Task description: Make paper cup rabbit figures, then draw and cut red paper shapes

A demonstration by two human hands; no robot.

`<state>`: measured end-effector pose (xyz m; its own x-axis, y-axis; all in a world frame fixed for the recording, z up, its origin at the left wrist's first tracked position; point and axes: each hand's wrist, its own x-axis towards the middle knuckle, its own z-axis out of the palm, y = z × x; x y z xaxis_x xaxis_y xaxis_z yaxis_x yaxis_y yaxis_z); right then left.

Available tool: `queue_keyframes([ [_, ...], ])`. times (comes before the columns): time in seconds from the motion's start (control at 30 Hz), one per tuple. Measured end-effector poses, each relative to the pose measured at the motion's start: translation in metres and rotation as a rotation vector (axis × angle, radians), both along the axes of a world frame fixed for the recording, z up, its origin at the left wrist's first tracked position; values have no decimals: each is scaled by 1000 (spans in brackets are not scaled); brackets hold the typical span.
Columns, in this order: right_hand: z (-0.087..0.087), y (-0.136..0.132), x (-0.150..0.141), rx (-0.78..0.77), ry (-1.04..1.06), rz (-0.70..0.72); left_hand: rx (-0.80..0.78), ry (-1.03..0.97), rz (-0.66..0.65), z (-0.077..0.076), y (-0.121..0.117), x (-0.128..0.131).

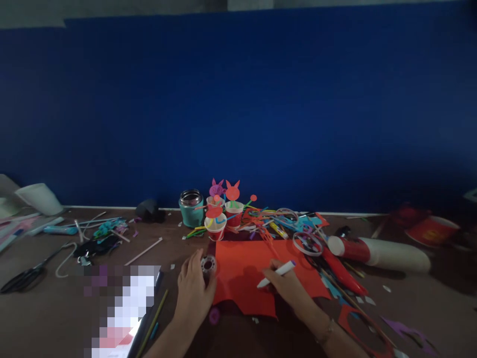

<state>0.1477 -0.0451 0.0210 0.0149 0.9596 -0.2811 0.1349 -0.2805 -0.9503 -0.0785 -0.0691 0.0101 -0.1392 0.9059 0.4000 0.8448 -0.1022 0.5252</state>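
A white marker with a purple end (285,268) is gripped in my right hand (285,286), slanted over a sheet of red paper (238,258). The lower edge of this sheet is cut unevenly. My left hand (194,288) is curled around a small tape roll (208,264) at the sheet's left edge; part of the roll is hidden by the fingers. Just behind the paper stand several paper cups with cut-out figures, among them a red cat-eared one (233,193). A small purple paper piece (213,315) lies near my left thumb.
Left of my hand lies a tablet-like device with a blurred screen (128,308), with black scissors (26,278) beyond it. A turquoise jar (191,211) stands by the blue wall. At right are a large tape ring (307,243), a glue bottle (391,253) and paper scraps.
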Motion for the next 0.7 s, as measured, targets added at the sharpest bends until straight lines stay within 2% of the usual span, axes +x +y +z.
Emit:
queue_keyframes([
  [0.1, 4, -3, 4, 23, 54, -12, 73, 24, -188, 3, -2, 2],
  [0.17, 10, -6, 6, 44, 108, -40, 49, 40, -351, 6, -5, 6],
  [0.23, 17, -9, 4, 35, 151, -95, -6, 50, -452, 8, -7, 10],
  [0.3, 23, -12, -2, 24, 170, -138, -57, 52, -483, 9, -10, 13],
  [0.37, 26, -13, -11, 42, 178, -93, -62, 51, -480, 13, -12, 15],
  [0.53, 13, -8, -24, 46, 142, -57, 31, 83, -538, 27, -25, 24],
  [0.6, 7, -6, -22, 47, 132, -50, 86, 147, -640, 23, -31, 33],
  [0.7, 2, -4, -18, 40, 144, -55, 277, 307, -828, 0, -39, 48],
])
